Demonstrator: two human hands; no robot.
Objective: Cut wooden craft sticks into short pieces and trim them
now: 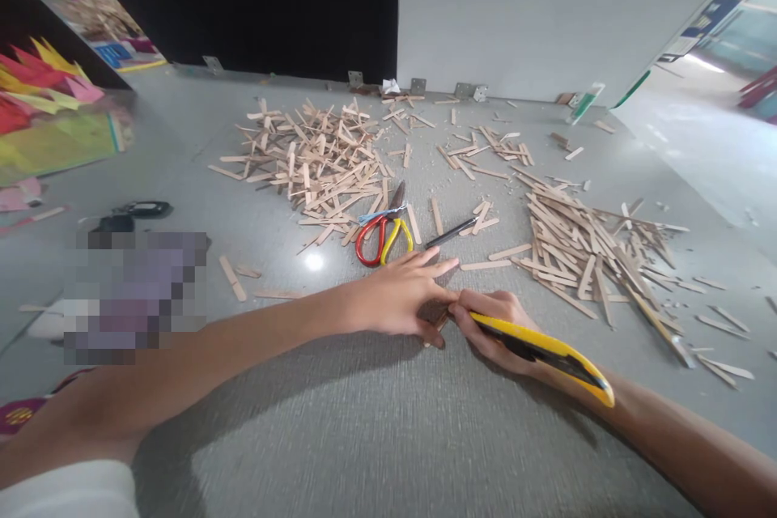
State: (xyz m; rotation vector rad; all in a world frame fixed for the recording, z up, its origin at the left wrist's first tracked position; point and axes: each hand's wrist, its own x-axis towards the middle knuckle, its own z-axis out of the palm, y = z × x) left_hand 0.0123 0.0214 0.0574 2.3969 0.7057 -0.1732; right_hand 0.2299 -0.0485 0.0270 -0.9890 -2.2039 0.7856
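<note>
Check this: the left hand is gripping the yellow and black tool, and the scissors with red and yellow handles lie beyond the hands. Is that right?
Not quite: the head view shows the yellow and black tool in the right hand, not the left hand. The scissors do lie beyond the hands.

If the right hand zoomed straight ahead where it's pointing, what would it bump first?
Probably the left hand: it's just ahead of the right hand, though I can't tell whether they already touch.
</note>
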